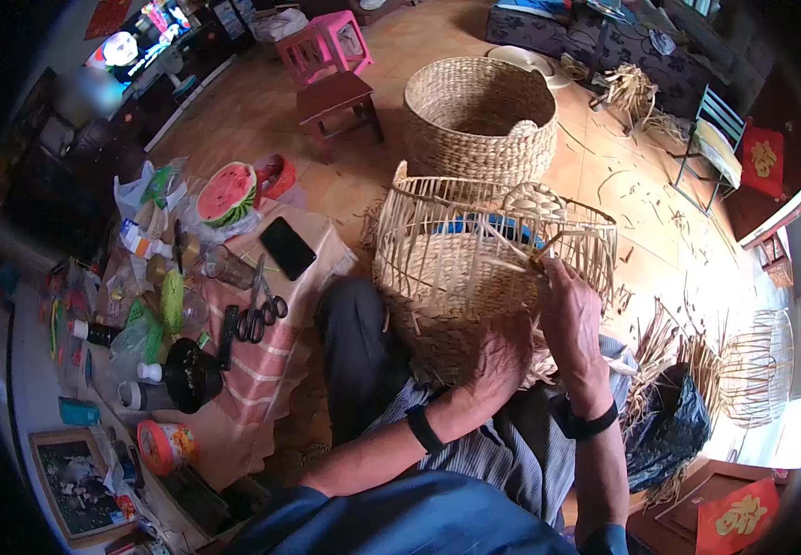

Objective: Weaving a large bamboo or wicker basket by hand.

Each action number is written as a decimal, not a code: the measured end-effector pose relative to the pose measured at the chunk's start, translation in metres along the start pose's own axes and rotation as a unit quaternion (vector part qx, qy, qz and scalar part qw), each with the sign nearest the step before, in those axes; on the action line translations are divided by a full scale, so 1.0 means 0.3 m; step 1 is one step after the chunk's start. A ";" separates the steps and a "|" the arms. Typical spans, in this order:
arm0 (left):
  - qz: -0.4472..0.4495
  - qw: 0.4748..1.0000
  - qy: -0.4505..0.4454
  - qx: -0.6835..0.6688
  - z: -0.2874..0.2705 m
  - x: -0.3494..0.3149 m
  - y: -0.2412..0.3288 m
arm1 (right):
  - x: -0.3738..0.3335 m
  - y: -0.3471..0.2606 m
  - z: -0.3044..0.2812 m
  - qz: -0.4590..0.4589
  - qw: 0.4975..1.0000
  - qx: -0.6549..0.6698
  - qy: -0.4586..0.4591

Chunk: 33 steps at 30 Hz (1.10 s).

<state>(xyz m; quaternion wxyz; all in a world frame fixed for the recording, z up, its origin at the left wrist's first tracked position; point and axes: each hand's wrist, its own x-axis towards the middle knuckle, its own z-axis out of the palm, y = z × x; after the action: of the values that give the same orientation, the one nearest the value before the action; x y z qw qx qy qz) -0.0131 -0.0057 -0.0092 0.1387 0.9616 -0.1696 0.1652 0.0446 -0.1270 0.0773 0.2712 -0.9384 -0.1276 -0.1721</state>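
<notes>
A half-woven straw basket [437, 305] leans against my lap, its lower part densely woven and its upper part an open frame of upright stakes. At its right side, my right hand [571, 310] pinches a pale straw strand [502, 248] that runs across the frame. My left hand [502, 351] rests lower, curled at the basket's near side; its fingertips are partly hidden. Loose straw ends stick out between and below both hands. Something blue [493, 227] shows through the stakes at the far side.
A finished round basket [484, 162] stands beyond. On the left, a cloth-covered table [275, 379] carries a phone [287, 248], scissors [260, 314], a cut watermelon [227, 196] and bottles. Right of me lie straw bundles, a black plastic bag [669, 430] and a bare basket frame [759, 365]. A red stool [335, 100] stands behind.
</notes>
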 end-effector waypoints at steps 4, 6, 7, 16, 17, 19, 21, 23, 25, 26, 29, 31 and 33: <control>-0.009 0.988 -0.088 -0.127 -0.035 0.015 0.005 | -0.066 0.068 -0.001 0.123 0.955 0.271 0.013; -0.021 0.997 -0.050 -0.054 -0.053 0.012 0.017 | -0.112 0.119 0.002 0.210 0.921 0.327 0.038; -0.001 0.997 -0.060 0.052 -0.054 0.027 0.015 | -0.139 0.142 0.006 0.247 0.855 0.454 0.044; 0.055 0.987 -0.128 -0.087 -0.159 0.028 -0.045 | -0.441 0.185 -0.021 0.358 0.622 0.697 0.006; 0.062 0.977 -0.148 -0.143 -0.173 0.037 -0.061 | -0.425 0.192 -0.025 0.370 0.641 0.672 -0.019; 0.063 0.959 -0.150 -0.230 -0.189 0.053 -0.075 | -0.376 0.205 -0.024 0.389 0.700 0.597 -0.040; 0.040 0.952 -0.176 -0.245 -0.190 0.072 -0.079 | -0.324 0.206 -0.010 0.346 0.829 0.439 -0.029; 0.043 0.958 -0.116 -0.258 -0.176 0.086 -0.065 | -0.297 0.196 0.016 0.298 0.916 0.267 0.021; 0.020 0.962 -0.122 -0.244 -0.155 0.092 -0.041 | -0.299 0.187 0.047 0.281 0.898 0.323 0.105; -0.007 0.967 -0.116 -0.228 -0.146 0.092 -0.032 | -0.310 0.185 0.064 0.289 0.878 0.362 0.124; -0.013 0.964 -0.095 -0.249 -0.135 0.085 -0.020 | -0.355 0.210 0.086 0.412 0.786 0.457 0.057; -0.014 0.967 -0.091 -0.237 -0.133 0.086 -0.023 | -0.365 0.238 0.096 0.381 0.790 0.471 0.098; -0.020 0.963 -0.097 -0.251 -0.134 0.089 -0.029 | -0.355 0.265 0.101 0.370 0.798 0.449 0.156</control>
<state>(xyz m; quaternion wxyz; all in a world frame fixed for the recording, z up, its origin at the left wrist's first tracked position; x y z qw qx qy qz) 0.0029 0.0077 0.0352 0.3618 0.9105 -0.1995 0.0204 -0.0180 -0.1911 -0.0255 0.7214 -0.6476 0.2107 -0.1257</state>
